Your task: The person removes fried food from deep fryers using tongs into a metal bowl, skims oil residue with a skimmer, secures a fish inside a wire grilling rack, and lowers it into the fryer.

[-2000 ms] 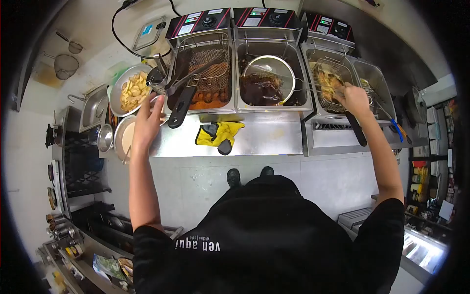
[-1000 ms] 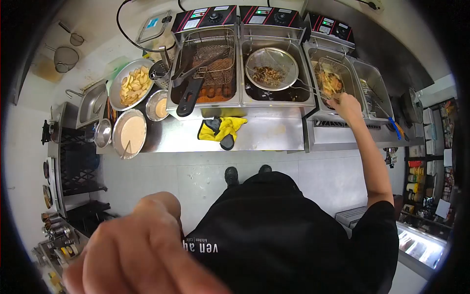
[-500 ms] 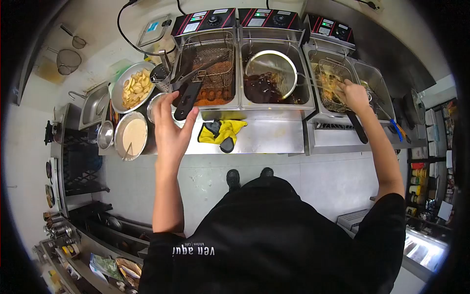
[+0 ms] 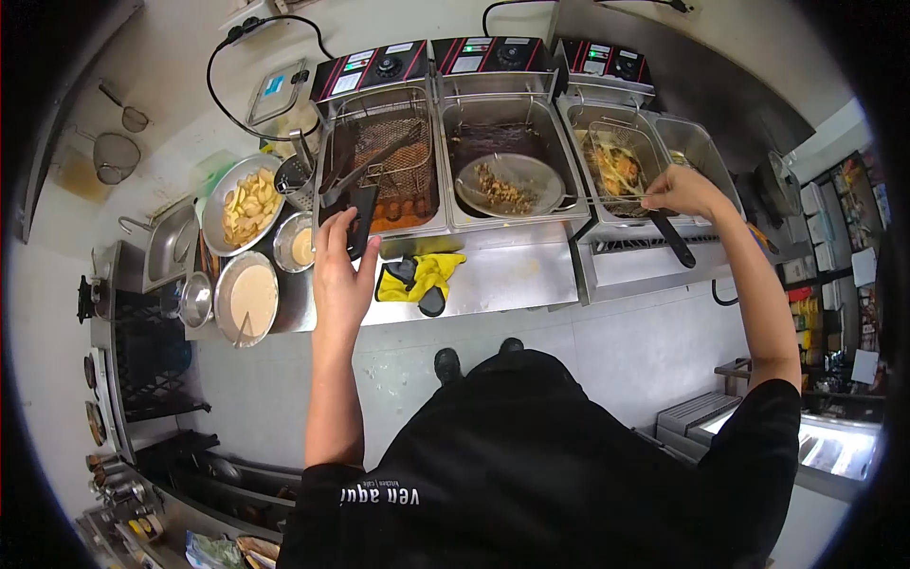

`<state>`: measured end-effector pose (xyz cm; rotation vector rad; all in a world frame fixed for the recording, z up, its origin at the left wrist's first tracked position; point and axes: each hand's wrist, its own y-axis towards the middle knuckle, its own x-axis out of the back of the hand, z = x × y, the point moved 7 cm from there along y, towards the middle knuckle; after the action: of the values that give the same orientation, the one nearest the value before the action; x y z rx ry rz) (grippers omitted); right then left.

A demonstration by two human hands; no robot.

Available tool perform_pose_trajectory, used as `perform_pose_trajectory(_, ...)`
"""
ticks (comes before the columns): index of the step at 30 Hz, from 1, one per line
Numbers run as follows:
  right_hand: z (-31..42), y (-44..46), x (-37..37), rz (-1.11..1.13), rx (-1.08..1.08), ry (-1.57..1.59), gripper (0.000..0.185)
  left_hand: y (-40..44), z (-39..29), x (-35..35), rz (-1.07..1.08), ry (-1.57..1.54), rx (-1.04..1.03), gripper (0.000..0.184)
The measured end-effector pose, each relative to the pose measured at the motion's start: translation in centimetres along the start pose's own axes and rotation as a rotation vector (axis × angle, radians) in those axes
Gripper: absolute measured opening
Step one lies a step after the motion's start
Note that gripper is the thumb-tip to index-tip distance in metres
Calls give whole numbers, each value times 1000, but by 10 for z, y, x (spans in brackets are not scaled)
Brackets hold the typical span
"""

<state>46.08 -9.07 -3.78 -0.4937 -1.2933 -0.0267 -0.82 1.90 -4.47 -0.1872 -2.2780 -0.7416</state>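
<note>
My right hand [image 4: 689,192] pinches the thin handle of a round mesh strainer [image 4: 540,173], which lies almost level over the middle fryer. Brown fried crumbs [image 4: 502,194] are gathered on its mesh, and dark oil [image 4: 483,142] shows behind it. At the left fryer, my left hand [image 4: 343,275] has its fingers and thumb around the black handle [image 4: 363,220] of a wire fry basket [image 4: 384,128]. Metal tongs [image 4: 379,163] rest across that basket. Beneath my right wrist, another fry basket [image 4: 616,142] with golden food in it sits in the right fryer.
Bowls of cut potatoes [image 4: 249,207] and pale batter [image 4: 248,302] stand at the left, beside a small bowl [image 4: 297,242]. A yellow and black cloth [image 4: 424,282] lies on the steel counter edge. Another basket handle [image 4: 673,239] juts out at the right fryer.
The strainer has come down from a raised tilt to nearly flat, and the crumbs on it now show. My right hand has shifted with it. My left hand stays at the basket handle.
</note>
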Motion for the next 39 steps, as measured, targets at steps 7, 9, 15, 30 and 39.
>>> perform_pose_trajectory(7, 22, 32, -20, 72, -165, -100, 39, 1, -5, 1, -27, 36, -48, 35)
perform_pose_trajectory(9, 19, 47, -38, -78, -152, -83, 40, 2, -4, 2, -9, 23, -34, 35)
perform_pose_trajectory(15, 8, 28, -66, -216, -138, -25, 36, 2, 0, 2, -13, 23, -35, 34)
perform_pose_trajectory(30, -5, 51, -34, -693, 277, -607, 30, -2, -5, -9, 4, 98, 33, 34)
perform_pose_trajectory(39, -29, 58, -18, -192, 206, -295, 36, -2, -8, -10, 20, 101, 42, 35)
